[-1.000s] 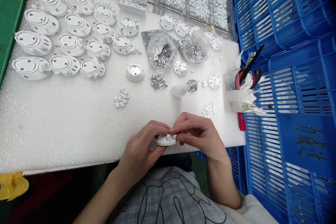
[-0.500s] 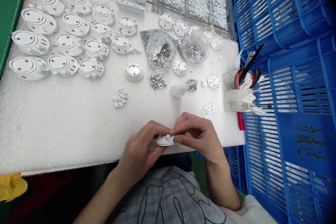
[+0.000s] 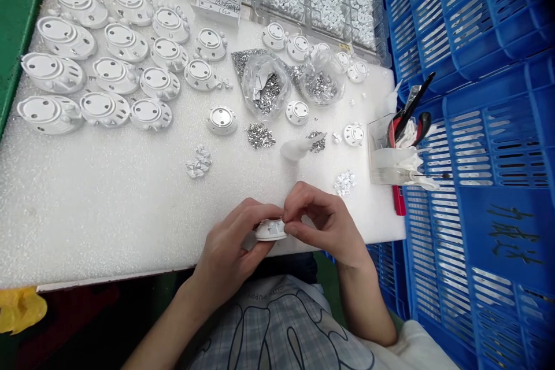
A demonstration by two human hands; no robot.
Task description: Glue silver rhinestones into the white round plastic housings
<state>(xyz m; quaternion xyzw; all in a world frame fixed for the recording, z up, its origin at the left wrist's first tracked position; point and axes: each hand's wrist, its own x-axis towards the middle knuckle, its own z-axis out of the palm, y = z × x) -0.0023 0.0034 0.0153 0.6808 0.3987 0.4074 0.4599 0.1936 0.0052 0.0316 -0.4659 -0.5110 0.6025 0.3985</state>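
White worktop point(image 3: 130, 202): sectioned tray point(image 3: 380, 23) of small white pieces point(image 3: 323, 8) at far side, two clear bags point(image 3: 284, 78) of silvery bits point(image 3: 271, 92). Left hand point(image 3: 232, 237) grasping white oval part point(image 3: 269, 231) over near edge; long axis left-right, flat rim lower in view. Right hand point(image 3: 327, 222) pinching its right end, index more bent than half second ago.

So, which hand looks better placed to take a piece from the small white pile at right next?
Probably the right hand: it is nearer the white pile and only at the edge of the white part, which the left hand grips.
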